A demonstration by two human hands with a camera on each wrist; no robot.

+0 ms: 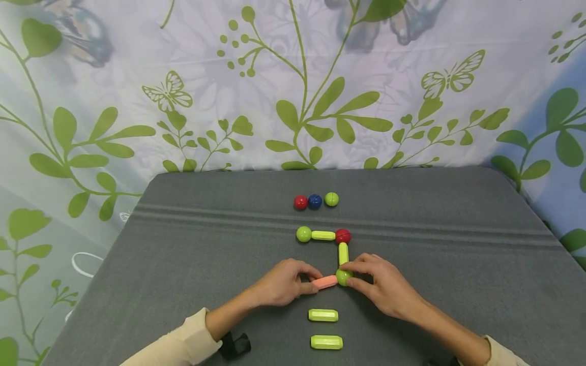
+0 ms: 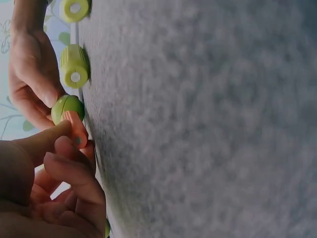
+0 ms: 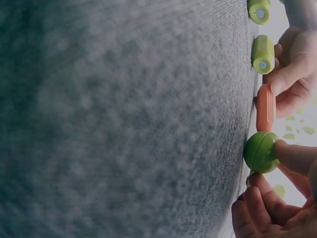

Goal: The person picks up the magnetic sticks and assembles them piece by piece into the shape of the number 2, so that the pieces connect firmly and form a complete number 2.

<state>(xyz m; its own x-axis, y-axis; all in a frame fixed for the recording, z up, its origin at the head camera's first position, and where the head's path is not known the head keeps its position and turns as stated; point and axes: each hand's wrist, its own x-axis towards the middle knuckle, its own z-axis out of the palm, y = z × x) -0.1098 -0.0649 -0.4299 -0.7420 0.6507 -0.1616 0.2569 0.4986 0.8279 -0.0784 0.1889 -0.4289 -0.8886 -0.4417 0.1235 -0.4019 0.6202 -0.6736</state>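
My left hand (image 1: 286,282) pinches an orange-pink rod (image 1: 326,282) between thumb and fingers; the rod's far end meets a green ball (image 1: 344,277). That ball is held between the thumb and fingers of my right hand (image 1: 384,284). From the ball a yellow-green rod (image 1: 343,253) runs back to a red ball (image 1: 343,236). A second yellow-green rod (image 1: 323,235) links the red ball to another green ball (image 1: 303,234) on the left. In the right wrist view the orange-pink rod (image 3: 266,106) touches the green ball (image 3: 261,151).
Two loose yellow-green rods, a farther one (image 1: 323,315) and a nearer one (image 1: 326,342), lie in front of the hands. Toward the back sit a red ball (image 1: 300,202), a blue ball (image 1: 315,201) and a green ball (image 1: 331,199). Grey cloth (image 1: 206,244) covers the table before a leaf-patterned curtain.
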